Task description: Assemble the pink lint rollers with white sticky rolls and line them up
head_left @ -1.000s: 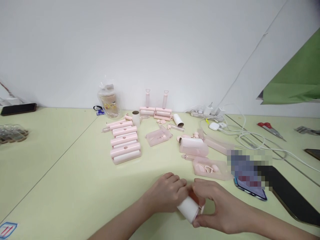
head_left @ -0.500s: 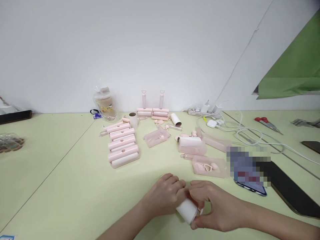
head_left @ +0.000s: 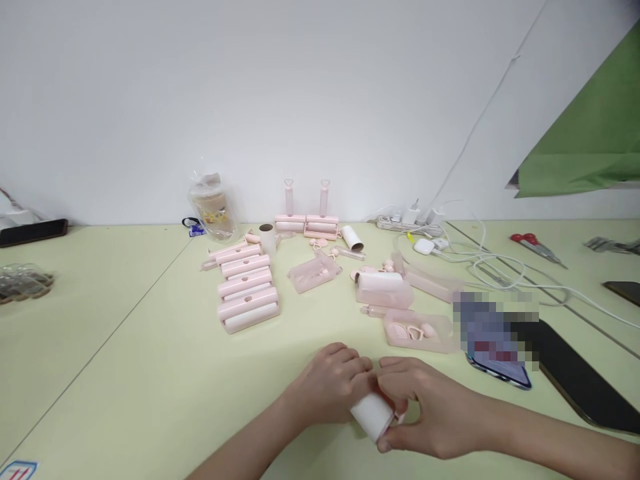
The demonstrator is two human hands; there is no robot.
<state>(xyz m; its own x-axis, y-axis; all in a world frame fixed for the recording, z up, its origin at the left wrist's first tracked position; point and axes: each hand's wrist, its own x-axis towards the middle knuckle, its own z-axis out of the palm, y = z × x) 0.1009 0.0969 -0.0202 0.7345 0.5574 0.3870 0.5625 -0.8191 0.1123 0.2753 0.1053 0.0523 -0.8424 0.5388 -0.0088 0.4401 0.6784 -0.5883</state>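
Observation:
Both of my hands meet low on the pale green table [head_left: 125, 373], closed round a small white paper roll [head_left: 371, 413] with a pink part at its end. My left hand [head_left: 330, 390] grips the far end of the roll, fingers curled. The near end is pinched between the thumb and fingers of my right hand [head_left: 430, 413]. Beyond them lie a stack of pink lint-roller cases [head_left: 246, 293], an open pink tray of small pink parts [head_left: 417, 332] and a white roll in a pink case [head_left: 383, 288].
Two upright pink rollers with heart handles [head_left: 306, 213] stand by the wall, next to a bagged cup [head_left: 213, 207]. A phone [head_left: 500, 363] and a dark tablet [head_left: 580, 387] lie at right. Cables, a power strip [head_left: 405, 225] and red scissors [head_left: 535, 247] sit further back right.
My hands have stayed together on the roll, with the fingers shifting slightly. The roll has tipped a little lower, and the view has drifted slightly.

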